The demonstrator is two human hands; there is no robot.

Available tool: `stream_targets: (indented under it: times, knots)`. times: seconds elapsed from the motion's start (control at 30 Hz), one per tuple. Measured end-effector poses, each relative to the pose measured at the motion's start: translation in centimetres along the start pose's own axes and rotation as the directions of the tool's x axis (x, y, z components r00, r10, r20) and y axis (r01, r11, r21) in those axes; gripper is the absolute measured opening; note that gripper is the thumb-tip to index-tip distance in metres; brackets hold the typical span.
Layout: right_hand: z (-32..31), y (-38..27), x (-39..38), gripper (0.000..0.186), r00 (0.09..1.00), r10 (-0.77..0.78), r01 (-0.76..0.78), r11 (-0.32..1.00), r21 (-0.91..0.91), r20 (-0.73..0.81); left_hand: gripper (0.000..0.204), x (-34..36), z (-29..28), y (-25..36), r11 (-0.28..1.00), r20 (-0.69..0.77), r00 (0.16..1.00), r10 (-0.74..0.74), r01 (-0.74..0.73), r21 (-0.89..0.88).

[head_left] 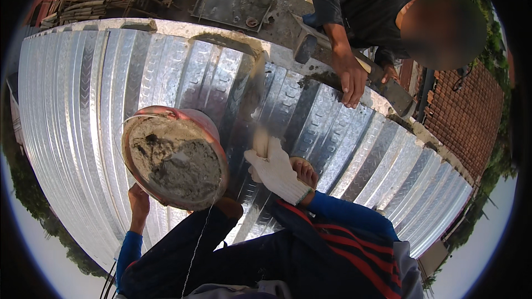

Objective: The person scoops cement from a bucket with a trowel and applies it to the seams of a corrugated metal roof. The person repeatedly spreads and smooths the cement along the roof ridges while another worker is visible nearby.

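A reddish bucket (209,127) full of wet grey mortar (177,160) is tilted on the ribbed metal sheets in front of me. My left hand (138,204), bare, grips the bucket at its near left side; the fingers are partly hidden behind it. My right hand (280,173), in a white knitted glove, is closed around the wooden handle (260,143) of a tool. Motion smears the tool's far end, so its kind is unclear. My bare foot (305,171) shows just beside the glove.
Shiny corrugated metal sheets (160,66) stretch across, ending at a mortar-smeared concrete edge (288,58). Beyond it, a co-worker in dark clothing (366,0) leans in, one hand (352,80) at the edge. A shallow mixing tray (235,5), stacked wood (105,0) and a tiled roof (465,105) lie farther off.
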State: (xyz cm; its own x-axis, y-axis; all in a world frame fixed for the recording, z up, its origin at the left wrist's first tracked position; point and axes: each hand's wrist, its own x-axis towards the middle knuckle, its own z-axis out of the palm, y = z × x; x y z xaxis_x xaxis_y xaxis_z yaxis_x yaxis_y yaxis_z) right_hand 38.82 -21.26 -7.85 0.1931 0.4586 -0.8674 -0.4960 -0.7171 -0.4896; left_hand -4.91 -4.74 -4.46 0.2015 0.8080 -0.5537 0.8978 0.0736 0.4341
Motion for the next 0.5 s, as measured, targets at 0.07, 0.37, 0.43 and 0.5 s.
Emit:
stream_targets:
  times: [0.07,0.37,0.43,0.5]
  knots:
    - [0.1,-0.5,0.2,0.040,1.000,-0.018,0.017,0.999,-0.036,-0.015,0.029,0.0,0.0,0.4,1.000,0.020,1.000,0.012,-0.012,0.008]
    - [-0.7,-3.9,-1.0,0.042,0.973,-0.217,0.201,0.964,-0.175,-0.076,0.035,0.1,-0.2,1.2,0.997,0.008,0.999,0.049,-0.048,-0.053]
    - [-1.2,-4.9,-1.1,0.042,0.975,-0.212,0.190,0.952,-0.242,-0.069,0.035,0.0,-0.2,1.2,0.999,0.011,0.999,0.037,-0.036,-0.039]
    - [-2.1,-5.7,-1.2,0.043,0.953,-0.291,0.246,0.902,-0.356,-0.079,0.036,0.0,-0.2,1.2,0.999,0.010,1.000,0.029,-0.028,-0.037]
